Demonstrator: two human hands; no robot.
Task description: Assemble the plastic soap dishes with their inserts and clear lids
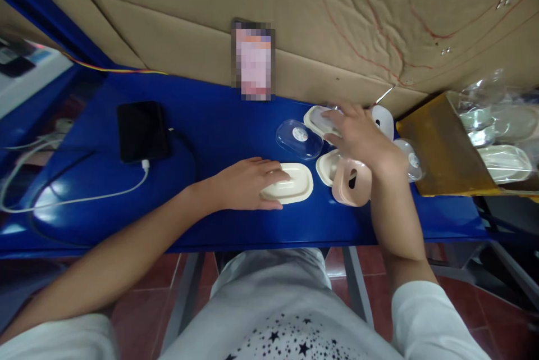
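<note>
My left hand (248,186) grips the left end of a shallow cream oval dish (298,183) on the blue table, fingers on its far side and thumb on its near side. My right hand (357,132) reaches over the parts at the back, fingers apart. Its fingertips are at another cream oval dish (311,118) with a pale translucent piece in it; whether they touch is unclear. A clear oval lid (297,138) with a round sticker lies between the hands. Below my right hand are a third cream dish (323,169) and a pinkish cover (353,183) with a slot.
A white slotted cover (385,119) and another clear lid (410,160) lie beyond my right wrist. A box (446,152) of bagged dishes stands right. A black device (142,131) with cables lies left. A phone (253,59) leans against the cardboard (177,17).
</note>
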